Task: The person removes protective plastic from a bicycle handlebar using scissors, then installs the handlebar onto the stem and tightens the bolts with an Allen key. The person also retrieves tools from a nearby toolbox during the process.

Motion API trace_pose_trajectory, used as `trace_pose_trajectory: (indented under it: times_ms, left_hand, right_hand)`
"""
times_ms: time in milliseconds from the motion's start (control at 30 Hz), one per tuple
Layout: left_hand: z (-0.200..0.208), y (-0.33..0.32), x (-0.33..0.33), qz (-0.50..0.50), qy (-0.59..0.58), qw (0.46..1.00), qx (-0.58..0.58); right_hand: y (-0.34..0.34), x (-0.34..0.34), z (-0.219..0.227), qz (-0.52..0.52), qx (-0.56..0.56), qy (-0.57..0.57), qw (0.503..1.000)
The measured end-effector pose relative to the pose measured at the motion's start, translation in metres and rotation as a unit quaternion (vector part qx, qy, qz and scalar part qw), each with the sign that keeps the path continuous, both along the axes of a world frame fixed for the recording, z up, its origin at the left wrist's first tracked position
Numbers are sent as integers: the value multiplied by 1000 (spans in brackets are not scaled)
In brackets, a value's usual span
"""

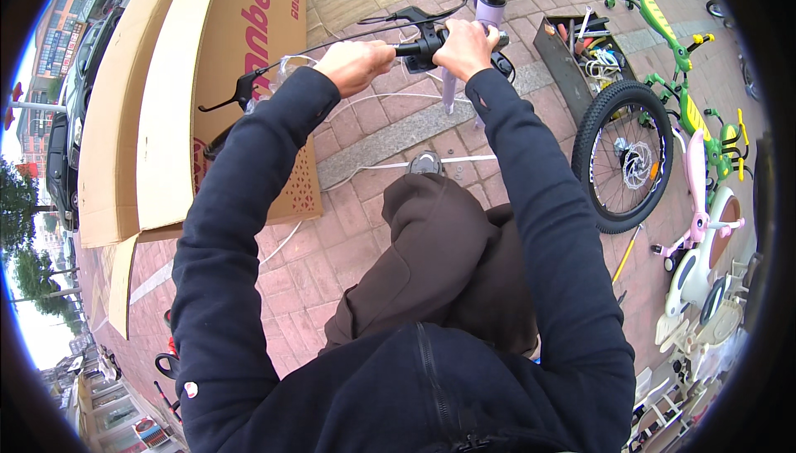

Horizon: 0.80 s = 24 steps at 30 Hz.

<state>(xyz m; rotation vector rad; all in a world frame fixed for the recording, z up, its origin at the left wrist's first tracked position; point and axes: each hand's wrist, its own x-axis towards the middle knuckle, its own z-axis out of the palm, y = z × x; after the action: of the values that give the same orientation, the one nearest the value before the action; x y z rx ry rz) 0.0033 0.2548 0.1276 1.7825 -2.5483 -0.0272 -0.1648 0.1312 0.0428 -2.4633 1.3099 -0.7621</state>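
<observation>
Both hands (410, 55) on handlebar (419, 45), tan cardboard box (178, 88) beside.

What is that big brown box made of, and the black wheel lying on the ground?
The box looks like cardboard: matte tan, with folded flaps. The wheel seems to have a black rubber tyre with knobbly tread, thin shiny metal spokes and a silvery metal disc at its middle.

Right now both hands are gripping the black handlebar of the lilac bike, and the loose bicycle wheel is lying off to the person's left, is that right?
Not quite: the loose bicycle wheel is on the person's right, near the tool tray, as the head view shows. The rest holds: the left hand and right hand both grip the black handlebar of the lilac bike.
</observation>
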Motion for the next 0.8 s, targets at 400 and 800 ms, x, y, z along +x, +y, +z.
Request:
trace_pose_trajectory:
  times_ms: [400,800]
  left_hand:
    - [-26,-2,-20,287,16,957,-34]
    - [22,-13,-198,62,323,932,-151]
  right_hand:
    - [11,-1,16,9,53,83,995]
    - [17,19,-10,-23,95,80,992]
